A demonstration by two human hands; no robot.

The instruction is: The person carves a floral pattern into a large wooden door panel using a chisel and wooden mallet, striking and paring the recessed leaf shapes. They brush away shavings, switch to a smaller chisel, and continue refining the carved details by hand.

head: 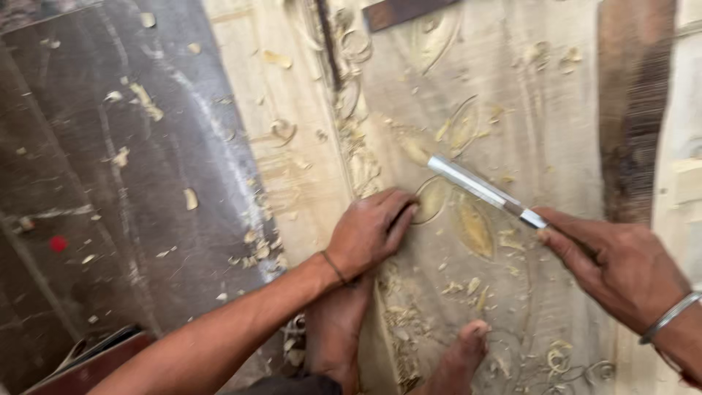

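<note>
The right hand (pixel 621 267) was closed around the handle end of a metal chisel (pixel 482 190), whose blade slanted up and left over the pale carved wooden panel (pixel 512 110). The left hand (pixel 369 230) gripped nothing, fingers curled, resting on the panel just left of the chisel's tip. Wood shavings (pixel 468 289) lay scattered on the panel below the chisel, near a bare foot (pixel 461 362).

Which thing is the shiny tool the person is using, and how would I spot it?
Find the big pale wooden panel with carved leaves on the floor. On it, the right hand holds a chisel slanting up-left toward the left hand. It is the only bright, smooth metal bar among curly wood shavings.
</note>
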